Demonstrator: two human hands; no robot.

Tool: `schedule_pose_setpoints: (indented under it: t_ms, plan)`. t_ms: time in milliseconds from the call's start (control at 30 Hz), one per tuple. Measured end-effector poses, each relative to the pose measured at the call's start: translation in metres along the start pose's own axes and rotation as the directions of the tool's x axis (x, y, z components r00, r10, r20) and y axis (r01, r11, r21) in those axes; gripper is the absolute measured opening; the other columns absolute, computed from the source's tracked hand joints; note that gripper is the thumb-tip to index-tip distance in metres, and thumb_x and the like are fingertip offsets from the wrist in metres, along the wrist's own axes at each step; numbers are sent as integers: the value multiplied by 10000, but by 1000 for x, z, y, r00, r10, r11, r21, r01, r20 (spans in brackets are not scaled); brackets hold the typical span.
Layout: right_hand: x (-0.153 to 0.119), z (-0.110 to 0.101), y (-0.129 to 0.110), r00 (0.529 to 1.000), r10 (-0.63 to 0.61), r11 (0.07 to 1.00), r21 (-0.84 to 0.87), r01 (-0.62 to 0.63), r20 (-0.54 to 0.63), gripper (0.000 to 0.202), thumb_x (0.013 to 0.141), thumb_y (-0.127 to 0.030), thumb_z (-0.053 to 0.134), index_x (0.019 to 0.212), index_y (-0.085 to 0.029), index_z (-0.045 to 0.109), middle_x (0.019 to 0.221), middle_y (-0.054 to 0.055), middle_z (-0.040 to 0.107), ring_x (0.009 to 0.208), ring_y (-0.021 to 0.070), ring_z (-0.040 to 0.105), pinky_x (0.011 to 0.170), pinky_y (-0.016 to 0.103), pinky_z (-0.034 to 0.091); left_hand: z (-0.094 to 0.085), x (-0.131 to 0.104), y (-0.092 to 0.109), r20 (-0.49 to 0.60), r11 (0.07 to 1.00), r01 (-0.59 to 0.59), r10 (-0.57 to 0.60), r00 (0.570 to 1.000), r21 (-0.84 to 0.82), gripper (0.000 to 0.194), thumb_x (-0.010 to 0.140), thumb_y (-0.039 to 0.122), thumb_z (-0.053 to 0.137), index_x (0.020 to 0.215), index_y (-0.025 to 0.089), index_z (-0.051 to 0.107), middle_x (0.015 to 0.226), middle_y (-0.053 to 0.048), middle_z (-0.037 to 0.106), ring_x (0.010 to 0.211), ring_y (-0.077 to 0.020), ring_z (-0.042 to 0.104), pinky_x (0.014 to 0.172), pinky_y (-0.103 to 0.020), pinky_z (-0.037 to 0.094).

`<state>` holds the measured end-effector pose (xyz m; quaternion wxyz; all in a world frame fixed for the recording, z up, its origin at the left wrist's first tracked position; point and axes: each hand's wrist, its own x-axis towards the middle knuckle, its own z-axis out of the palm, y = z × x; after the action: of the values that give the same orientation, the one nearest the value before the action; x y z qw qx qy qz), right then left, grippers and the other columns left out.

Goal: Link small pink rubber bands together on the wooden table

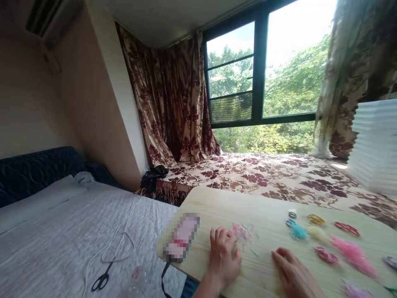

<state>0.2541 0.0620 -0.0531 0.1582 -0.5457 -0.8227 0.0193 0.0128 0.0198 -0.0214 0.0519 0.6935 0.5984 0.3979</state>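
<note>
Left hand (223, 258) has loosely spread fingers (222, 235) just beside a wispy pastel pile (241, 231) on the pale wood-grain surface (217, 202); right hand (294, 273) is bunched narrow, can't tell from here if it's pinching anything.

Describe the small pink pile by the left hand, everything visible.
The pile is a loose, low scatter of small, thin pieces, mostly pink with some pale greenish and whitish bits; what they are made of is too blurred to tell. It lies directly on the light, wood-look table, just beside the fingers of the left hand; whether they touch it is unclear. Its edges are ragged, with bits straying outward.
</note>
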Motion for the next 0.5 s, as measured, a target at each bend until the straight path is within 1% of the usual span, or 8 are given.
schedule_pose_setpoints:
  t_ms: [100,200,267,400,500]
  plan:
    - [0,3,-2,999,9,1000,1,-9,-34,453,869,-230,390,1170,-246,728,1227,94,690,1095,211,664,953,283,501,3,-1,-2,-44,1000,-9,8,999,-16,249,727,134,604,938,230,693,1047,-64,643,1136,-267,535,1156,-593,242]
    - [-2,7,-8,990,38,999,-11,-40,-134,462,876,-197,359,1130,-215,744,1207,111,692,1090,216,662,959,292,492,4,-1,-3,-70,1000,-14,13,997,-20,268,727,124,598,954,224,701,1045,-69,649,1137,-271,535,1157,-594,244]
    - [-2,8,-11,983,43,999,-5,-45,-176,447,866,-181,372,1096,-210,753,1181,115,699,1066,218,669,946,293,495,4,-1,-3,-83,1000,-10,9,996,-18,297,719,108,593,970,218,705,1041,-74,648,1143,-274,532,1150,-588,264]
    - [-3,5,-16,973,22,1000,19,-18,-230,437,872,-152,365,1049,-213,759,1124,107,715,1012,207,681,915,301,512,2,0,-1,-112,1000,-20,19,994,-14,303,703,80,591,949,209,714,1014,-81,650,1138,-284,538,1139,-600,286]
    - [-3,-1,-18,969,4,1000,3,-4,-248,447,876,-134,349,1033,-223,757,1094,99,719,986,193,688,893,299,527,2,0,0,-142,999,-39,38,989,-3,293,702,70,593,933,204,713,995,-80,654,1128,-284,549,1134,-602,303]
